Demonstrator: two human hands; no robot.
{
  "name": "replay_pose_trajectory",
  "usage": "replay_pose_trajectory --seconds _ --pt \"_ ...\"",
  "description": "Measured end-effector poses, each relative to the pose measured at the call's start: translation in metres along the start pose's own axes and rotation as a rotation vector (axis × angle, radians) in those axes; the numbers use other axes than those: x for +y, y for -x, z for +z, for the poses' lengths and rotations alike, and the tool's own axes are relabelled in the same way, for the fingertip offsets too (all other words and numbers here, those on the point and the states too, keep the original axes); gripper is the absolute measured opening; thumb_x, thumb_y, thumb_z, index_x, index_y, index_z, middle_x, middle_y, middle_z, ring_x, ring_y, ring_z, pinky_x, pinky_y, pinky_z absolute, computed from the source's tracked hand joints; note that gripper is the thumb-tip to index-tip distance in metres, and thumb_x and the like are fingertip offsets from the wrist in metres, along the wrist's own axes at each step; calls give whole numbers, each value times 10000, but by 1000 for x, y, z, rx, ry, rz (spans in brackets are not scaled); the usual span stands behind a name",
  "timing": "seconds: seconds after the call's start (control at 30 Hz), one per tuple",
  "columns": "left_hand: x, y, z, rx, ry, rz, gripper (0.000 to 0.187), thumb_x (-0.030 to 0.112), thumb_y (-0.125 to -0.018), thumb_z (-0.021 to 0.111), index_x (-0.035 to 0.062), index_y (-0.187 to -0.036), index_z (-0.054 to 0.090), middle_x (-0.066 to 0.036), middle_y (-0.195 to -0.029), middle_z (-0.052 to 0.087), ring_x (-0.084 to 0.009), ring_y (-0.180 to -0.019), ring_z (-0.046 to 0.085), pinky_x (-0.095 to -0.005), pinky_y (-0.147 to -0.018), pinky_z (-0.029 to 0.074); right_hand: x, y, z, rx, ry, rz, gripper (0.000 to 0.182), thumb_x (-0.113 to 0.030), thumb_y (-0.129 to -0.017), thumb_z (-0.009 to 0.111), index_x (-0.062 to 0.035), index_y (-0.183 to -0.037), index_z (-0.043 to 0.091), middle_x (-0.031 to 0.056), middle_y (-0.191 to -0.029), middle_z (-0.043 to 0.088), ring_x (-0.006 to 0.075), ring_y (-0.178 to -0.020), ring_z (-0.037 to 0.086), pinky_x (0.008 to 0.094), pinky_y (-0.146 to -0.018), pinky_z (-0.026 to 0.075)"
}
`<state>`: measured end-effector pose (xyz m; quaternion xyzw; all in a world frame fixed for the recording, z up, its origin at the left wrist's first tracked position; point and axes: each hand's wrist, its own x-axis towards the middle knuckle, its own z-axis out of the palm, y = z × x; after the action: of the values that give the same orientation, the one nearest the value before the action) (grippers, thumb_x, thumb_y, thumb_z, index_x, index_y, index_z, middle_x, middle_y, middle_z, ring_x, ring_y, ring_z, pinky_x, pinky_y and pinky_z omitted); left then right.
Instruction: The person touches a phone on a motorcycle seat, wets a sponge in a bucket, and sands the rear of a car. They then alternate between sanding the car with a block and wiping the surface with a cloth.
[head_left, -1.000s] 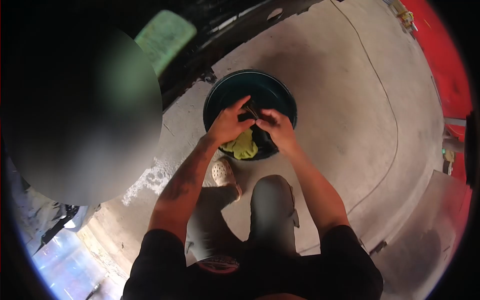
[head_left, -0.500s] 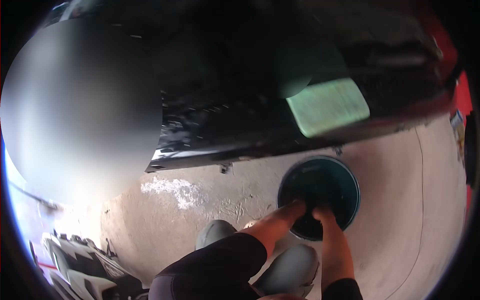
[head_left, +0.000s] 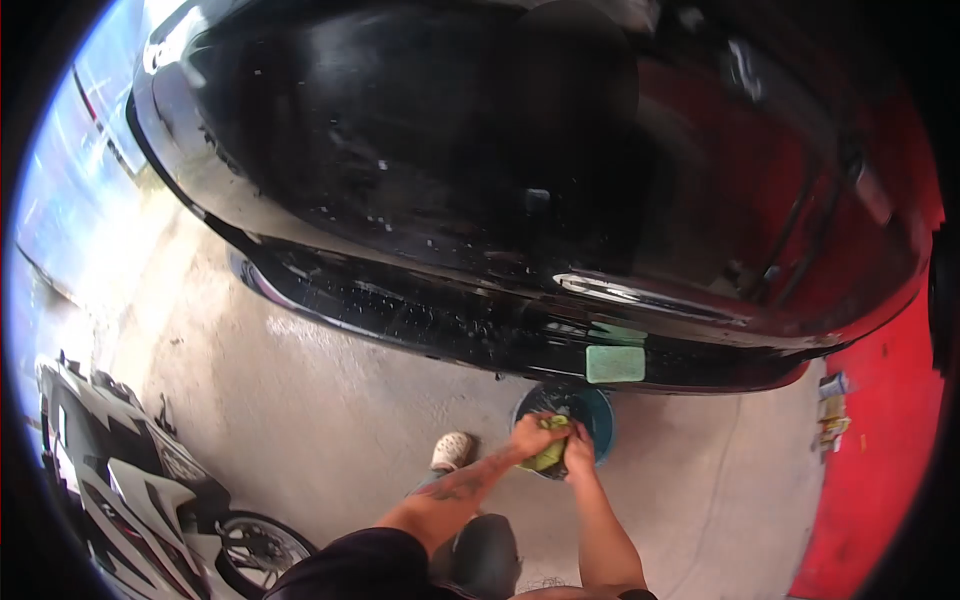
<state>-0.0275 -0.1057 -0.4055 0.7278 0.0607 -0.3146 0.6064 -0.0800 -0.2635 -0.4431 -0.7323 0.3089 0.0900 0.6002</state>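
Above a dark teal bucket [head_left: 606, 425] on the floor, my left hand [head_left: 535, 436] and my right hand [head_left: 579, 450] grip a crumpled yellow-green cloth [head_left: 548, 458] between them. The fingers of both hands are closed on it. Dark contents with whitish streaks show inside the bucket. A light green rectangular sponge [head_left: 615, 364] lies on the lower ledge of a shiny black car [head_left: 400, 200], just beyond the bucket.
A white and black motorcycle [head_left: 150, 490] stands at the lower left. My shoe [head_left: 453, 450] rests on the concrete floor [head_left: 400, 400] left of the bucket. Along the red wall [head_left: 880, 440] at the right are small packages [head_left: 832, 420].
Both hands have come up from inside the bucket, and the yellow-green cloth now shows in them. The view has shifted, showing more of the car and motorcycle.
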Motion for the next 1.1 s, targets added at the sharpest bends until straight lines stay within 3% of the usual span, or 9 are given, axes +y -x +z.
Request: replay_pose_trajectory --seconds 0.2,0.27,0.37,0.43,0.63,0.77,0.87,0.93,1.1 --pt "84 128 -64 129 196 149 400 215 -875 823 18 -1211 733 -91 -991 770 -129 -897 706 -328 -797 593 -116 115 1 -63 133 -233 397 -196 -1059 625 -56 -1429 595 136 -1233 705 200 -1123 645 333 -1005 500" --pt "97 146 -80 227 282 191 398 228 -862 818 23 -1194 737 -136 -1025 781 -216 -926 756 -365 -865 596 -136 144 -11 -97 233 -213 431 -190 -1045 655 -47 -1444 576 126 -1169 717 185 -1058 665 329 -945 530" --pt "141 180 -126 401 307 372 417 198 -851 839 1 -1200 725 -152 -1048 771 -240 -951 753 -368 -891 589 -145 168 -25 -78 361 -175 466 -165 -1018 698 -43 -1449 569 121 -1115 723 178 -1004 677 325 -872 552" --pt "177 197 -161 503 235 596 444 164 -884 837 -21 -1251 669 -84 -1076 742 -138 -992 681 -307 -894 562 -160 179 -27 -71 389 -311 479 -141 -1000 719 -49 -1447 573 129 -1134 716 187 -982 682 329 -842 559" --pt "342 235 -257 975 -135 1336 454 94 -807 871 -3 -1206 679 -158 -1148 672 -297 -1026 681 -376 -899 546 -255 211 -15 -32 518 -669 503 -95 -946 771 -48 -1417 600 165 -1185 677 257 -977 682 367 -846 557" --pt "408 209 -269 1301 -410 1370 452 155 -760 898 129 -1173 716 -91 -1172 653 -322 -1031 645 -415 -857 538 -341 219 -6 32 716 -1068 575 -41 -853 829 -41 -1388 620 175 -1180 666 353 -1045 654 411 -910 542" --pt "376 179 -244 1258 -918 1351 405 213 -756 813 243 -1149 722 -46 -1176 646 -305 -1093 607 -426 -822 487 -410 214 -6 120 764 -1316 600 -24 -789 856 -28 -1349 642 178 -1204 662 378 -1036 648 437 -893 551" --pt "322 168 -235 1095 -827 1331 387 169 -728 832 217 -1102 745 -54 -1188 659 -319 -1105 624 -448 -861 509 -464 214 0 196 878 -1593 580 -40 -782 859 -21 -1324 655 175 -1207 655 379 -1017 644 441 -865 553" --pt "189 154 -265 1452 -71 863 349 138 -878 816 29 -1191 708 -157 -1164 669 -332 -1114 622 -447 -988 499 -542 191 29 244 1074 -1961 565 -100 -795 845 -100 -1331 666 124 -1208 635 336 -1001 621 438 -831 538"
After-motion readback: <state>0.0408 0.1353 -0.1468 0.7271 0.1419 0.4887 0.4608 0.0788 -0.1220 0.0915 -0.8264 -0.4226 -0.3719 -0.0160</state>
